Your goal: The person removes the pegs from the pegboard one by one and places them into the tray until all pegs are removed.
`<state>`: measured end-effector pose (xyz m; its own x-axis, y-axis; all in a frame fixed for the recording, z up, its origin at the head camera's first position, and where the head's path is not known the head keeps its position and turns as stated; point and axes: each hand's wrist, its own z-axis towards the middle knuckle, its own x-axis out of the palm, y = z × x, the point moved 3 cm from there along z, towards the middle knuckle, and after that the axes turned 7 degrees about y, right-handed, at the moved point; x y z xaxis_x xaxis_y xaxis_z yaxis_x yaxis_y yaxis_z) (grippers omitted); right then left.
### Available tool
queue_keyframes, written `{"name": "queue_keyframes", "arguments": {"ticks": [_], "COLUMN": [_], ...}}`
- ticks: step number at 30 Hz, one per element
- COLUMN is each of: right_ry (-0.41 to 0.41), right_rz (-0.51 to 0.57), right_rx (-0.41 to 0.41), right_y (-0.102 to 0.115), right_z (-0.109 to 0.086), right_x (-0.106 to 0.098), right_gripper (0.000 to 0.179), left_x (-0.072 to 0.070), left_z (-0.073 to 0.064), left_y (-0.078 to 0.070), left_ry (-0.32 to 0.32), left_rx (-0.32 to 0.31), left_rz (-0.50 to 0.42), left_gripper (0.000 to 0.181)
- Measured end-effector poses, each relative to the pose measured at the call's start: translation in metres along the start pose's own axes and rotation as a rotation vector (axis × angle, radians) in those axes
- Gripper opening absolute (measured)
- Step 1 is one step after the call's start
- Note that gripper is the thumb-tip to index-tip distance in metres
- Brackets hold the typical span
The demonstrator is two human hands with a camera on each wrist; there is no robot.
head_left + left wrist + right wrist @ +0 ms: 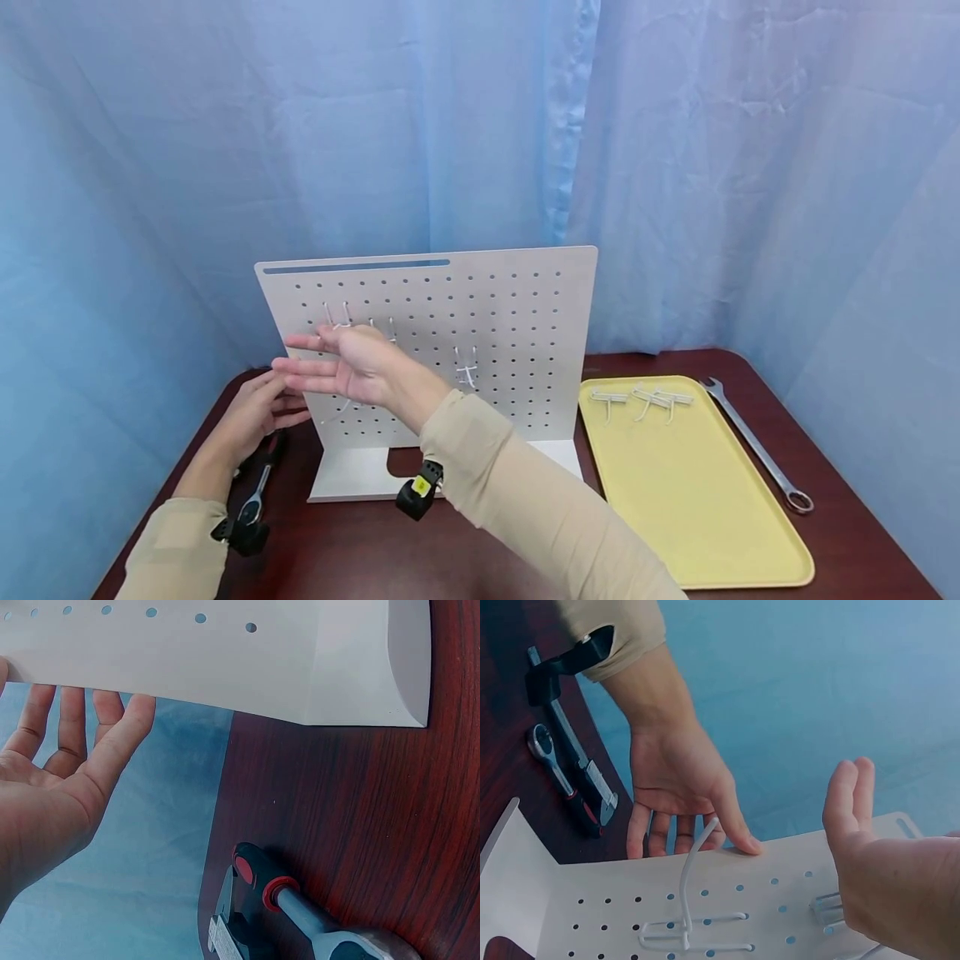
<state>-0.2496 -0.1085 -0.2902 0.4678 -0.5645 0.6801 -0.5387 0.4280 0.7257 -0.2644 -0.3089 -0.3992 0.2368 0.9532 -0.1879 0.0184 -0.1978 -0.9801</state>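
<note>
A white pegboard (517, 333) stands upright on its base, with several white wire hooks (466, 370) mounted in its holes. My left hand (251, 412) grips the board's left edge. In the right wrist view, its thumb lies along the front face while the other fingers reach behind. My right hand (363, 367) is in front of the board's left part, palm turned up, fingers straight and holding nothing. In the right wrist view, a mounted double-prong hook (686, 934) shows beside it, and a second hook (826, 909) is partly covered by that hand.
On the right lies a yellow tray (697, 500) with several loose wire hooks (607, 397) near its far edge. A long combination wrench (757, 446) rests along the tray's right side. To the left are a ratchet (551, 761) and a caliper (592, 784). Blue curtains surround the table.
</note>
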Motion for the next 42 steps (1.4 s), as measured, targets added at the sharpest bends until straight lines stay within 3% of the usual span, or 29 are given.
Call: {"name": "queue_keyframes", "arguments": {"ticks": [7, 12, 21, 31, 42], "right_ry": [-0.011, -0.034, 0.004, 0.097, 0.141], "right_rz": [0.023, -0.044, -0.114, -0.251, -0.403], "right_rx": [-0.002, -0.022, -0.034, -0.01, -0.059], "right_y": [0.0, -0.004, -0.009, -0.007, 0.004], "right_z": [-0.002, -0.003, -0.007, -0.022, -0.045], "right_x": [-0.002, -0.003, -0.002, -0.01, -0.028], "right_gripper": [0.029, 0.036, 0.035, 0.037, 0.036], "left_x": [0.002, 0.002, 0.001, 0.0, -0.001], "left_z": [0.0, 0.001, -0.001, 0.0, 0.003], "left_y": [0.0, 0.0, -0.002, 0.0, -0.001], "left_ry": [0.004, 0.009, 0.016, 0.004, -0.01], "left_rx": [-0.002, -0.003, 0.008, -0.016, -0.031], "left_rz": [-0.011, -0.004, 0.018, 0.036, 0.033], "left_gripper": [0.061, 0.073, 0.074, 0.059, 0.052]}}
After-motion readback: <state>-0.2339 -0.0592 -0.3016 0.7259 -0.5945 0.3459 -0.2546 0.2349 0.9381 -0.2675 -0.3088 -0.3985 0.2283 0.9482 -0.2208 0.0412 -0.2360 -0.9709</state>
